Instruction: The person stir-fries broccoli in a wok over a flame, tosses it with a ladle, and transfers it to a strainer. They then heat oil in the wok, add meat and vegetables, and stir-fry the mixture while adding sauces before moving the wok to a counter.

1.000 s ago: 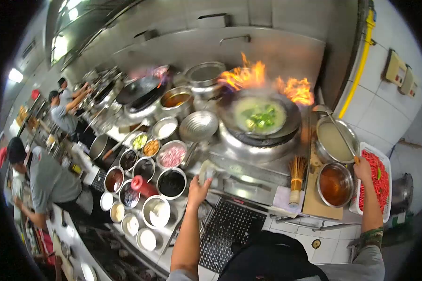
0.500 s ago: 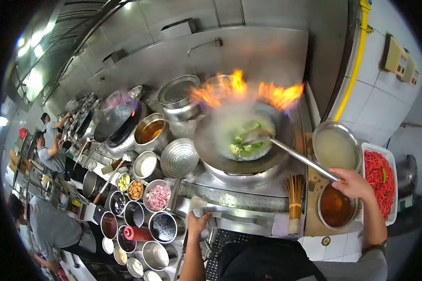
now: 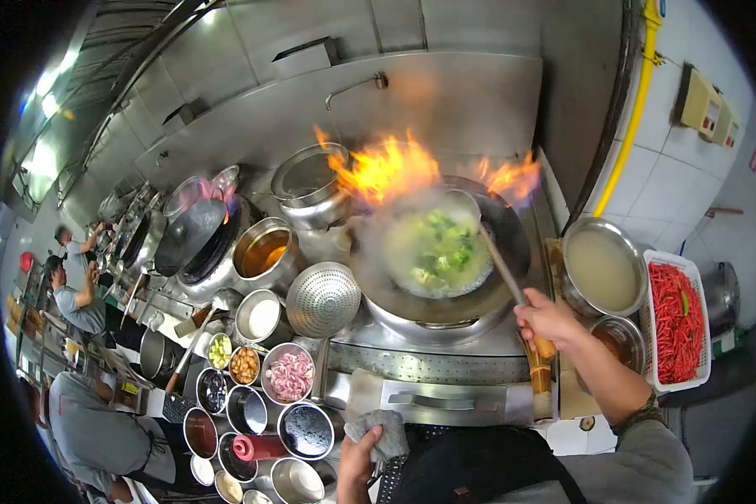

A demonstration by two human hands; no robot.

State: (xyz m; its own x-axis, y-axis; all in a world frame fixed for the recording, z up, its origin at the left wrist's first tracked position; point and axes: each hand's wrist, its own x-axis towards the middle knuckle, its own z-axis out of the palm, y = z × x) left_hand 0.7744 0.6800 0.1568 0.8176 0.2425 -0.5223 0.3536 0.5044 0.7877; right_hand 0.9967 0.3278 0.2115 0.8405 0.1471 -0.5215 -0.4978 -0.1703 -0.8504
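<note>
My right hand (image 3: pixel 548 321) is wrapped round the wooden-ended handle of a long metal ladle (image 3: pixel 502 269). The ladle's head reaches to the far side of a large wok (image 3: pixel 378 290), partly veiled by steam. Chopped green vegetables (image 3: pixel 441 252) sit in bubbling, pale liquid inside the wok. Down at the front of the stove, my left hand (image 3: pixel 359 458) grips a folded grey cloth (image 3: pixel 378 430), apart from the wok. Some of its fingers are hidden beneath the cloth.
Orange flames (image 3: pixel 386 172) rise behind the wok. A perforated strainer (image 3: pixel 323 298) and several seasoning bowls stand left. On the right are a pot of cloudy liquid (image 3: pixel 603 265), a basket of red chillies (image 3: pixel 676 323) and a bamboo brush (image 3: pixel 541 382). Co-workers (image 3: pixel 101 420) stand far left.
My right hand has moved left with the ladle, whose head shifted toward the wok's far side. My left hand has lowered slightly, showing more of the cloth. The left flames have grown.
</note>
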